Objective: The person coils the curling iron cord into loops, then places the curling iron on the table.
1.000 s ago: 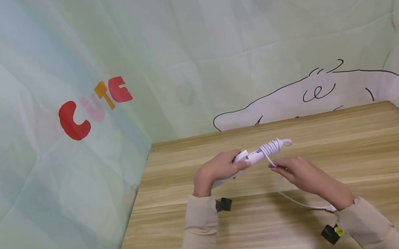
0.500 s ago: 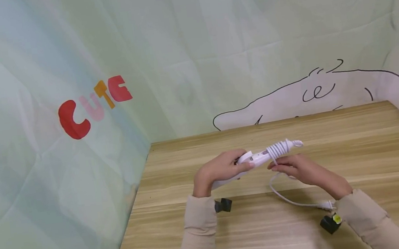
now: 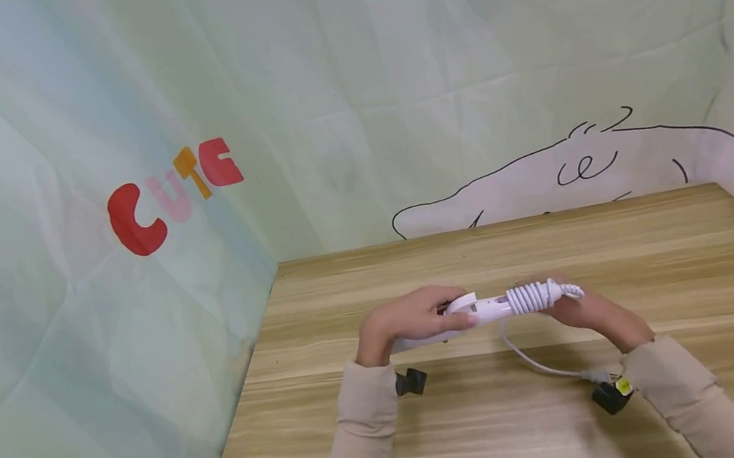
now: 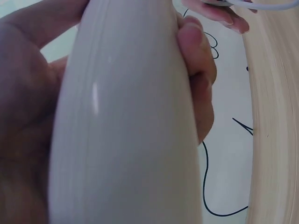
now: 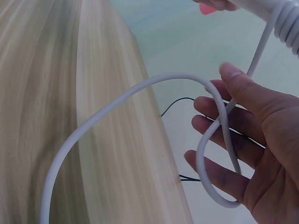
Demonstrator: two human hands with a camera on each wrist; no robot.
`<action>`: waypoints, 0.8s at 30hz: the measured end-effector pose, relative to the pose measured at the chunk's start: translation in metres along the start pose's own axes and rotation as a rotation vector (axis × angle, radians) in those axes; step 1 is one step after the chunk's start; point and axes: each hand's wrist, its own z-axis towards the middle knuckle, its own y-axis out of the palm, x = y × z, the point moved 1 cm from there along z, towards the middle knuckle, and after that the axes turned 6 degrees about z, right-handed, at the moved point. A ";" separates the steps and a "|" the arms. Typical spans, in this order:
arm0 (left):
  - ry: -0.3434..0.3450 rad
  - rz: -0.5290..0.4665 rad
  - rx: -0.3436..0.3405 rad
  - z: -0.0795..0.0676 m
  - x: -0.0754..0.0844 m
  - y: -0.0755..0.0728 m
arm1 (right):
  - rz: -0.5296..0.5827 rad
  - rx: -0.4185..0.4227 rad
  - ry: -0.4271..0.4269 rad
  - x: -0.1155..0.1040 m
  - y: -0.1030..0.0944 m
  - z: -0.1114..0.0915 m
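Note:
My left hand grips a white hair-styling iron, fingers over the top and thumb along the near side. In the left wrist view, its smooth white body fills the middle, with fingers curled round it. White cord coils wrap the handle's right end. Behind that end is my right hand, its fingers partly hidden in the head view. In the right wrist view, its thumb and index finger pinch the cord, and a loose loop hangs across the other fingers. Below dangles the plug, beside the right wrist.
Everything is held above a wood-grain table. A pale green cloth backdrop with a line drawing and coloured letters rises behind and at left. Black wrist camera mounts hang under both sleeves.
The iron has shifted right and its cord end has dipped, so it lies more level. My right hand has passed from in front of the coiled end to behind it, with the cord.

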 end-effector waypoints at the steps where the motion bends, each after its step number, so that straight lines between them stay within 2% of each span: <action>1: 0.002 0.003 -0.008 0.000 0.001 0.001 | -0.006 0.001 -0.028 -0.001 -0.002 0.001; 3: -0.001 0.013 -0.021 -0.001 0.003 0.001 | -0.009 0.005 -0.089 -0.003 -0.004 0.004; 5: 0.000 0.012 -0.035 -0.001 0.004 0.001 | 0.005 -0.016 -0.076 -0.004 -0.006 0.006; 12: -0.013 0.004 -0.106 -0.002 0.008 0.003 | 0.025 -0.115 0.072 -0.005 -0.013 0.012; 16: -0.022 0.052 -0.141 0.000 0.010 0.006 | 0.001 -0.158 0.153 -0.007 -0.016 0.014; 18: -0.030 0.084 -0.155 0.002 0.011 0.007 | 0.001 -0.162 0.167 -0.009 -0.016 0.013; 21: -0.054 0.111 -0.171 0.004 0.012 0.009 | -0.030 -0.148 0.159 -0.012 -0.017 0.012; 24: -0.076 0.110 -0.181 0.006 0.015 0.011 | -0.126 -0.123 0.121 -0.019 -0.017 0.013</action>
